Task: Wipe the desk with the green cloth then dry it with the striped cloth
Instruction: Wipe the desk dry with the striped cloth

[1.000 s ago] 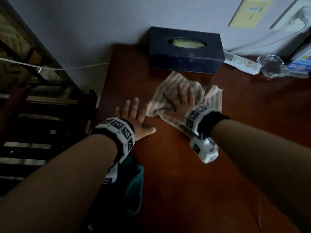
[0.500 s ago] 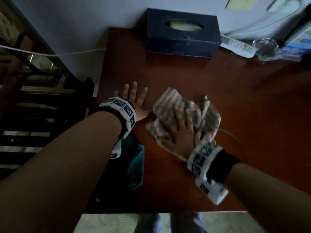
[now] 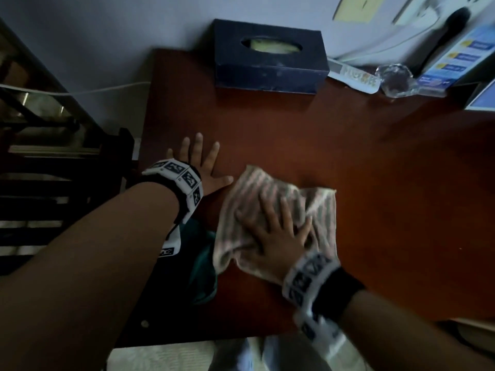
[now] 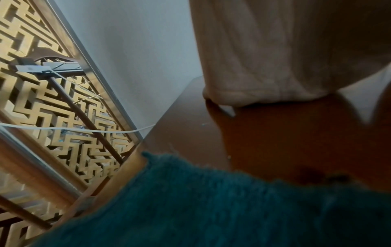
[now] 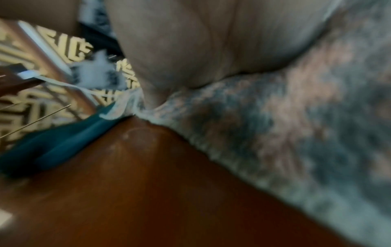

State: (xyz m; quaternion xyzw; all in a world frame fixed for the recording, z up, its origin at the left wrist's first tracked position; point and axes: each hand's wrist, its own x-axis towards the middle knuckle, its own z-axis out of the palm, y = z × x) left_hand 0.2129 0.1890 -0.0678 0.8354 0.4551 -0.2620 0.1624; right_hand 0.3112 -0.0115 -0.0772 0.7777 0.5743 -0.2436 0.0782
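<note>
Nearest, at six o'clock on the desk (image 3: 375,170): right hand (image 3: 278,236) pressed flat, fingers spread, on the crumpled striped cloth (image 3: 270,194), with the green cloth (image 3: 203,266) bunched just beside it at eight o'clock under the left forearm. Farther, at ten o'clock: left hand (image 3: 201,167) flat on bare wood, fingers spread, holding nothing. Farthest, at twelve o'clock against the wall: dark tissue box (image 3: 270,65).

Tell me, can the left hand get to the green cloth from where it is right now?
Probably yes. The left hand lies flat on the desk, holding nothing, and the green cloth sits just behind it under that wrist; it would only need to draw back.
</note>
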